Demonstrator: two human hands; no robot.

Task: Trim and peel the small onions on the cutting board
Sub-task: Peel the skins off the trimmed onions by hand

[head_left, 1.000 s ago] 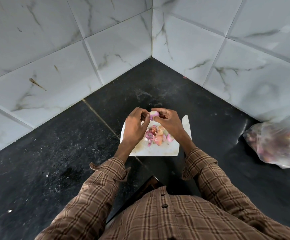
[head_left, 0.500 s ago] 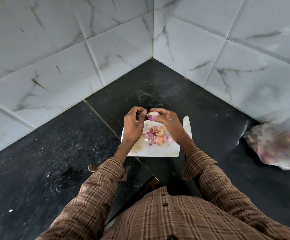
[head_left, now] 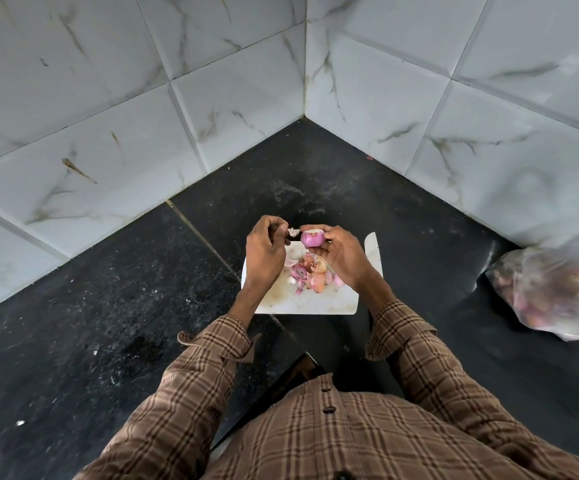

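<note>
Above the cutting board (head_left: 315, 303), right hand (head_left: 341, 254) grips an onion (head_left: 312, 238); left hand (head_left: 263, 252) pinches loose skin (head_left: 293, 232). Peeling; next, probably pull it free.

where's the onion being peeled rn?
Head view, centre: the onion is pinched in the right hand, above the far edge of the cutting board, with the left hand pulling a piece of skin just beside it.

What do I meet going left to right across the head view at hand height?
Left hand → peel scrap pinched in it → small onion → right hand → cutting board's right edge → plastic bag of onions.
</note>
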